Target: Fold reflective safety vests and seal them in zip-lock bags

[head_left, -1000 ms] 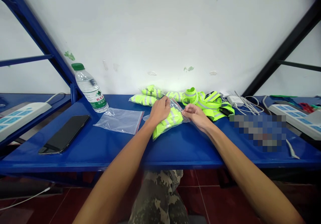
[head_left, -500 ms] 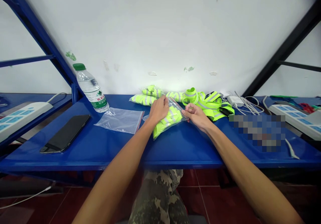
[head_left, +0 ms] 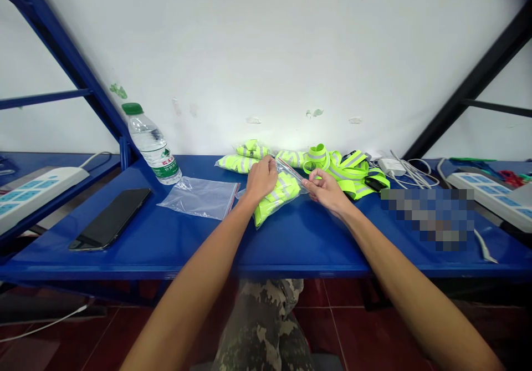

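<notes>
Below a white wall (head_left: 266, 55), the blue table (head_left: 307, 252) carries a heap of yellow straps (head_left: 351, 176) toward the back right, a bottle (head_left: 157, 152) at the back left and a flat bag (head_left: 201, 197) just beside the bottle. At the middle of the table is the filled bag (head_left: 273, 200), with yellow strap showing inside, while a phone (head_left: 111, 219) lies near the left end. The left hand (head_left: 261, 179) and the right hand (head_left: 325, 190) each have fingers closed on its top edge, left at the upper end of the slanting seal (head_left: 291, 169), right at the lower.
</notes>
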Demonstrator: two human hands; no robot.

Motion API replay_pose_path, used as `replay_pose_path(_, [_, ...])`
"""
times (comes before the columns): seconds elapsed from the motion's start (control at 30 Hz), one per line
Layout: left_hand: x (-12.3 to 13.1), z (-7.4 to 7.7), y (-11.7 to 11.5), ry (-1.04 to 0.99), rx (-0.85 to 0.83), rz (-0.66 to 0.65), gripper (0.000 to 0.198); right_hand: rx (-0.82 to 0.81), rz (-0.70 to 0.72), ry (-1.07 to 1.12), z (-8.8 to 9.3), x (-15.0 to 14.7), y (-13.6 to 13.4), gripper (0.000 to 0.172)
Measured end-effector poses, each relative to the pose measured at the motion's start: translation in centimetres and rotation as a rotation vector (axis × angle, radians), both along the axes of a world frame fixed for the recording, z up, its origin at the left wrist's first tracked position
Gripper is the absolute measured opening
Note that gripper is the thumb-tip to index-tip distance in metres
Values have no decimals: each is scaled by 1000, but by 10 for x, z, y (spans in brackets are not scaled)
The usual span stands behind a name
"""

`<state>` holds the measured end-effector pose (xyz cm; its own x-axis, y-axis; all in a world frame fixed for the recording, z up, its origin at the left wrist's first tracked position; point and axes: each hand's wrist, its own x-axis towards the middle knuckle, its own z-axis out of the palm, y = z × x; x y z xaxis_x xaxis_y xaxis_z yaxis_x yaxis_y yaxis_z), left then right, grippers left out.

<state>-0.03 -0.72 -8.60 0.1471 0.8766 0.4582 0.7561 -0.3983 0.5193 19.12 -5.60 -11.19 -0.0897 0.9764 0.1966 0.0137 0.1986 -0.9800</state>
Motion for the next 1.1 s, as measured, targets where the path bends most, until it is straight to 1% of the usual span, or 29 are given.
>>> replay_pose_path(0.13, [-1, 1, 0, -31, -9, 20, 25, -16, -17, -1, 3, 0, -3, 51])
replay_pose_path(0.27, [-3, 2, 0, -46, -14, 82, 25, 8, 15, 7, 5, 2, -4, 48])
replay_pose_path(0.37, [-3, 2, -1, -48, -14, 84, 24, 33, 24, 14, 5, 2, -3, 44])
replay_pose_path(0.43, [-3, 2, -1, -57, -18, 78, 24, 20, 15, 3, 5, 2, -3, 42])
replay_pose_path(0.53, [-2, 2, 0, -66, -11, 59, 24, -11, -23, 2, 5, 1, -3, 45])
replay_pose_path(0.63, [-2, 1, 0, -48, 9, 46, 25, 15, -49, 33, 6, 0, -4, 48])
replay_pose_path(0.83, [-1, 1, -1, -18, 12, 44, 26, 43, -27, 54, 6, -1, -4, 43])
replay_pose_path(1.0, [-1, 2, -2, -29, 8, 48, 25, 7, -96, 59, 5, -1, -1, 48])
replay_pose_path(1.1, [1, 4, -4, -4, 3, 55, 26, 23, -125, 56, 3, 0, 0, 49])
